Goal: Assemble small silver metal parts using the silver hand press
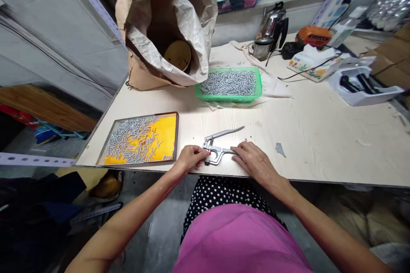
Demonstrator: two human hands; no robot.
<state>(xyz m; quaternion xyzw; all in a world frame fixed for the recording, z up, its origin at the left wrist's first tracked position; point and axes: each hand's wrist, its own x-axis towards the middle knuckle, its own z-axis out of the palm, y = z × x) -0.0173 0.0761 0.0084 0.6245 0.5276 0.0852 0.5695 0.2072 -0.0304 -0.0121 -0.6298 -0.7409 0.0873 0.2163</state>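
Metal hand pliers [221, 145] lie on the pale wooden table [307, 136] near its front edge, handles spread apart. My left hand [191, 156] is curled at the jaw end, fingertips pinched by the red spot there; what it pinches is too small to make out. My right hand [253, 160] rests on the lower handle, fingers together and pressing it down. To the left lies a yellow-bottomed tray [165, 130] scattered with several small silver metal pieces. Behind the pliers stands a green basket [258, 89] full of the same pieces.
A large open paper sack [166, 17] with a yellow cup inside stands at the back left. A steel kettle [270, 30], an orange tool [314, 36], a tissue pack [309, 62] and a white tray [365, 85] sit at the back right. A grey scrap [279, 149] lies near my right hand.
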